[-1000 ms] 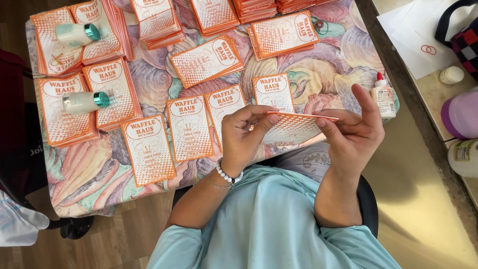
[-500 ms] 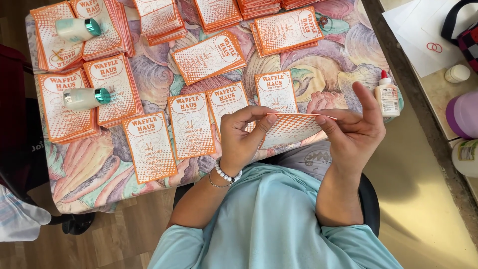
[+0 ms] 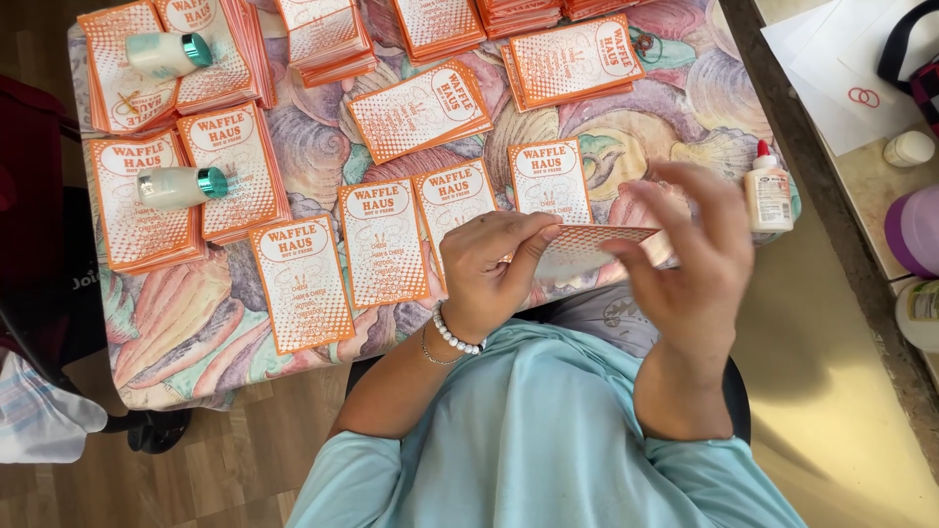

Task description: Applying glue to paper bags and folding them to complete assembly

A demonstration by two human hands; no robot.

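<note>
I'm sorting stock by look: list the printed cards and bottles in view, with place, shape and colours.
Held card: between both hands, rectangular, orange and white.
Card row: before the hands, orange-bordered rectangles.
Card stacks: table's left and far edge, same design.
Glue bottle: right edge, white, red cap.
Small bottles: on left stacks, pale, teal caps.

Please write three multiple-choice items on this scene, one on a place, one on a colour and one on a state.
1. Where does the glue bottle stand?
A. at the table's right edge
B. on the floor
C. on a card stack

2. What colour borders the flat cards on the table?
A. green
B. orange
C. black

3. How is the held card kept?
A. lying flat on the table
B. pinched between left hand and right hand
C. tucked under a small tube

Answers: 1 A, it stands by the right edge; 2 B, the borders are orange; 3 B, both hands grip it above the table.
</note>
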